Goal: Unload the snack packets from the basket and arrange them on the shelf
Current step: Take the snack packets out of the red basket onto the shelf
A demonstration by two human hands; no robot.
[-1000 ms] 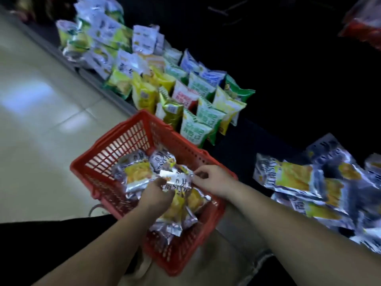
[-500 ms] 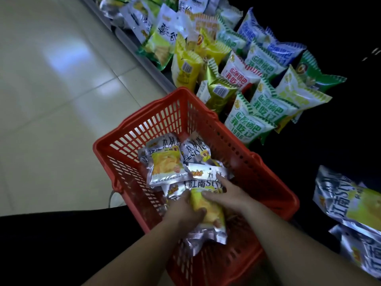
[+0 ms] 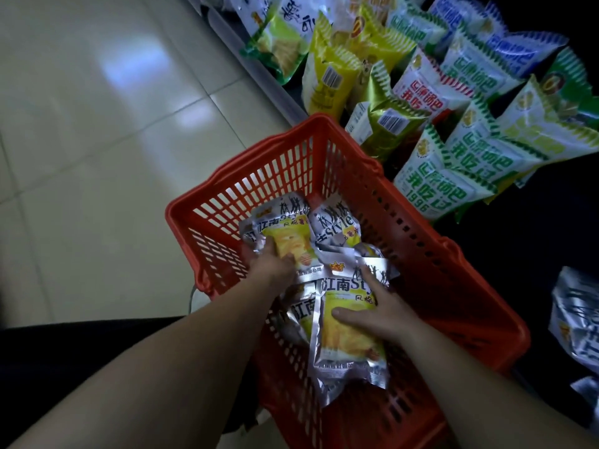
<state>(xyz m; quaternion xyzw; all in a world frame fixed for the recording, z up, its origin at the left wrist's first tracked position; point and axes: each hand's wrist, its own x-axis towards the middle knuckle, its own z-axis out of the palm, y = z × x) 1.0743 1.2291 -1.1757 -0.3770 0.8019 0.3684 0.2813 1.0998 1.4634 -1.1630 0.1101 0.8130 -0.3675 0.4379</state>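
At frame ctr, seen corner-on, sits a red slotted plastic basket (image 3: 421, 244). Its far corner is just beside the grey edge of a low dark shelf (image 3: 259, 63) that runs from top ctr to the right. Inside the basket, silver-and-yellow foil snack pkts overlap in a loose heap.

Left hand (image 3: 270, 265) comes in from lower left. Its fingers are curled on the lower-left edge of the upper silver-and-yellow foil packet (image 3: 285, 230), gripping it. Right hand (image 3: 379, 314) comes in from lower right & lies on the nearer silver-and-yellow foil packet (image 3: 346, 348) w/ fingers fairly straight and spread. Its thumb is across the yellow panel and the fingertips are up by the printed header.

A third silver packet (image 3: 337, 222) leans just right of the upper one. A fourth (image 3: 301, 315) shows partly btwn the two forearms, under the nearer packet's left edge.

Upper right, the shelf carries standing green-and-white snack bags (image 3: 453, 179), plus yellow bags (image 3: 327, 82) & blue ones (image 3: 525, 56), packed close together. At the right edge, more silver foil packets (image 3: 573, 322) lie on the shelf, well apart from the basket. Left half of frame: pale glossy floor tiles (image 3: 97, 124).
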